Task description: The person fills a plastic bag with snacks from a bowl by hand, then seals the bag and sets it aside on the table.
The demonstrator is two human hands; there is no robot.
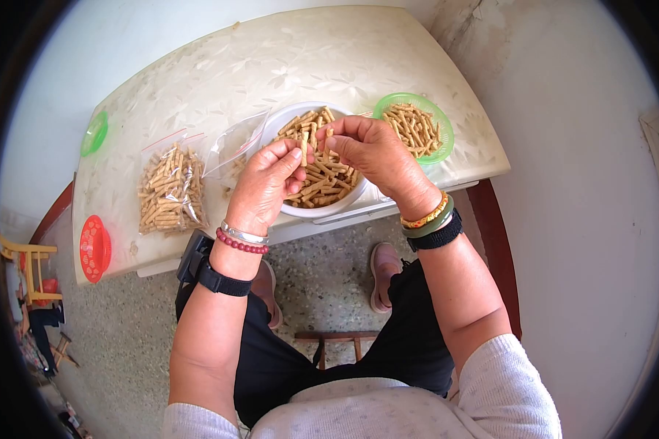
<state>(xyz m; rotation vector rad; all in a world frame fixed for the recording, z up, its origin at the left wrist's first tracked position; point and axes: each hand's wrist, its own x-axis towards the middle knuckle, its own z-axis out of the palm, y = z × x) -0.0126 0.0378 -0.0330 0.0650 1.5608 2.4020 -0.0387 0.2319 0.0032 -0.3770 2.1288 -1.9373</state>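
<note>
My left hand [265, 179] holds a short tan stick [304, 149] upright between thumb and fingers. My right hand [373, 155] pinches another tan stick [329, 134] close beside it, the two pieces apart. Both hands are above a white bowl [309, 212] heaped with similar sticks [326, 183]. To the left of the bowl lies a clear bag [238, 139] with its mouth towards the bowl, partly hidden by my left hand. Just beyond my right hand, a green basket [447, 132] holds thinner tan sticks [411, 129].
A filled zip bag of sticks [172, 192] lies on the patterned table [307, 55]. A red basket [95, 249] and a small green dish [94, 134] sit by the table's left edge. Walls border the table at the back and right. A wooden stool [33, 271] stands at far left.
</note>
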